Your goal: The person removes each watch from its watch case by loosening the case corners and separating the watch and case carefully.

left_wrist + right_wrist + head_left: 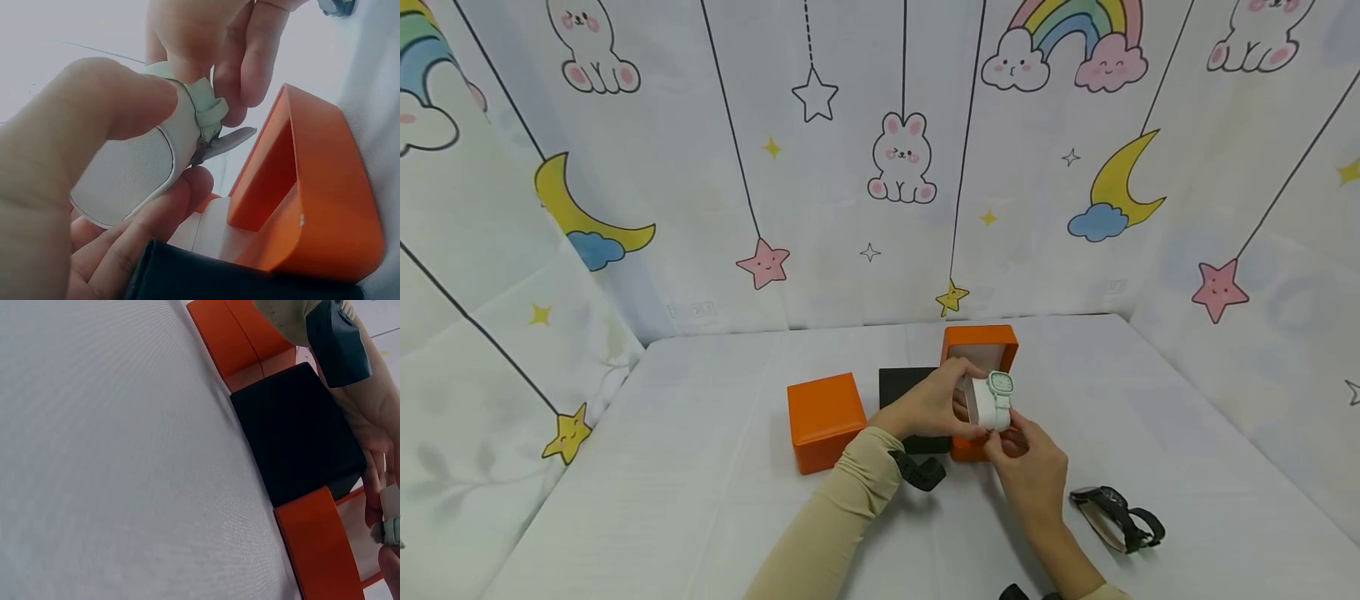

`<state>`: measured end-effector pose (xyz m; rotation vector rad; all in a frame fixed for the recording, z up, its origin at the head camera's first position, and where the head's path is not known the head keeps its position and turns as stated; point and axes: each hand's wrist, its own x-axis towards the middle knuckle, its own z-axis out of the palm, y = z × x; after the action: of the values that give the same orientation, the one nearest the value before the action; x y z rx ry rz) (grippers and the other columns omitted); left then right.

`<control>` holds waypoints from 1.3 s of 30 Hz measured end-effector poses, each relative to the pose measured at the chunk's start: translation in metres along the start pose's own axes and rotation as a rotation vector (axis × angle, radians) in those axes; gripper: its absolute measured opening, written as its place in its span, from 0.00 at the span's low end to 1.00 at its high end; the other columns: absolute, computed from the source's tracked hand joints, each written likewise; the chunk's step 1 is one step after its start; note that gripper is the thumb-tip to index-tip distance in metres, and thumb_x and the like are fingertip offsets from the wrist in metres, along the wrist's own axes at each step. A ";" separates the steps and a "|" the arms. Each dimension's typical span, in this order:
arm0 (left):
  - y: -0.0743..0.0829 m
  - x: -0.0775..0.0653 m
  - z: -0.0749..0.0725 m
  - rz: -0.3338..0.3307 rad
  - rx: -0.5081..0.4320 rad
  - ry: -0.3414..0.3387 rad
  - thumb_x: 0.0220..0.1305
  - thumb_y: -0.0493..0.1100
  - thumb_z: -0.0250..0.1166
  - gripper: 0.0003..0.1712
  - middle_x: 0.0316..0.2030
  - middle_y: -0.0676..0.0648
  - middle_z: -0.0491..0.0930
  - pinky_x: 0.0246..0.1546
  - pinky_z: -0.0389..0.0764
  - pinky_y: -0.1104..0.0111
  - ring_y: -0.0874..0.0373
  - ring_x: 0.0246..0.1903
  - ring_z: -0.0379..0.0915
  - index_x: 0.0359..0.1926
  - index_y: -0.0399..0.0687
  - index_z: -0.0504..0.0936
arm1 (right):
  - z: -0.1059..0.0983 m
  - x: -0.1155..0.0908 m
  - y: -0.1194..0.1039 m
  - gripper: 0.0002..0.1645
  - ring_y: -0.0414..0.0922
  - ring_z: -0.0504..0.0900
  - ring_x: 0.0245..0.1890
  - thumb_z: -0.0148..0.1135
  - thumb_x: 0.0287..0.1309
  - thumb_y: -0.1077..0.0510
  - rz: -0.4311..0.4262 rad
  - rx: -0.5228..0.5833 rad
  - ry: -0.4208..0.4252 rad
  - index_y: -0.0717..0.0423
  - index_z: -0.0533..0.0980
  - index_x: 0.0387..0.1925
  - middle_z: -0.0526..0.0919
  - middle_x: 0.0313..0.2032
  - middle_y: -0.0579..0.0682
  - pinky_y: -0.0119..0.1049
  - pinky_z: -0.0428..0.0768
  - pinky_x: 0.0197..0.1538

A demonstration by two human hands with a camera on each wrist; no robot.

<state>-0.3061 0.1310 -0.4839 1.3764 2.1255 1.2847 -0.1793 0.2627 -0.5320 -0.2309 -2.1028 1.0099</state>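
My left hand [932, 404] grips a white watch cushion [122, 181] between thumb and fingers. Wrapped around the cushion is a pale green watch [1001, 385], its dial turned up and to the right in the head view. With thumb and fingers my right hand [1033, 467] pinches the lower strap [209, 109], where a loop and a loose grey tab show in the left wrist view. Below both hands stands an orange watch box [979, 335] with its lid raised and a pale lining. The right fingertips are partly hidden behind the strap.
A black box [897, 382] sits just left of the open orange one, partly behind the left hand. Further left is a closed orange box [827, 408]. A black-strapped watch [1112, 517] lies right of the right forearm. Patterned cloth walls [865, 283] bound the white table [715, 467].
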 end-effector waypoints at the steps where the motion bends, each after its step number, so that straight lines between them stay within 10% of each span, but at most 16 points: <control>1: 0.000 0.000 0.000 0.000 0.008 -0.001 0.46 0.37 0.75 0.41 0.51 0.46 0.68 0.35 0.81 0.76 0.65 0.35 0.78 0.59 0.46 0.62 | 0.000 0.000 0.000 0.24 0.48 0.86 0.30 0.67 0.47 0.66 0.001 -0.005 0.001 0.67 0.78 0.49 0.85 0.36 0.58 0.08 0.71 0.33; 11: -0.003 -0.001 0.002 0.012 0.085 0.003 0.46 0.39 0.75 0.42 0.50 0.46 0.68 0.35 0.80 0.78 0.66 0.35 0.76 0.59 0.45 0.61 | 0.000 -0.001 0.001 0.23 0.46 0.85 0.28 0.68 0.45 0.65 -0.022 -0.020 0.004 0.66 0.79 0.48 0.85 0.35 0.55 0.09 0.71 0.32; 16: -0.010 -0.005 -0.002 0.025 -0.047 -0.005 0.49 0.35 0.72 0.40 0.53 0.48 0.69 0.39 0.81 0.74 0.65 0.36 0.77 0.62 0.50 0.62 | -0.010 0.006 0.014 0.22 0.37 0.83 0.33 0.66 0.51 0.67 -0.111 0.161 -0.164 0.63 0.78 0.50 0.82 0.39 0.51 0.18 0.77 0.35; 24: -0.003 -0.013 -0.012 0.047 -0.331 -0.164 0.51 0.31 0.67 0.41 0.58 0.49 0.70 0.44 0.82 0.67 0.62 0.44 0.79 0.65 0.51 0.61 | -0.024 0.015 0.015 0.21 0.31 0.80 0.40 0.58 0.63 0.62 0.146 0.421 -0.279 0.56 0.70 0.58 0.79 0.43 0.40 0.21 0.79 0.42; 39: 0.005 -0.009 -0.011 0.058 -0.283 -0.259 0.48 0.30 0.72 0.42 0.59 0.50 0.71 0.41 0.83 0.65 0.59 0.36 0.80 0.65 0.46 0.66 | -0.025 0.021 0.019 0.21 0.25 0.77 0.45 0.59 0.62 0.62 0.361 0.427 -0.313 0.62 0.70 0.56 0.78 0.43 0.27 0.20 0.78 0.43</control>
<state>-0.3063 0.1185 -0.4752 1.4038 1.6750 1.2906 -0.1786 0.2995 -0.5243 -0.2532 -2.0930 1.7796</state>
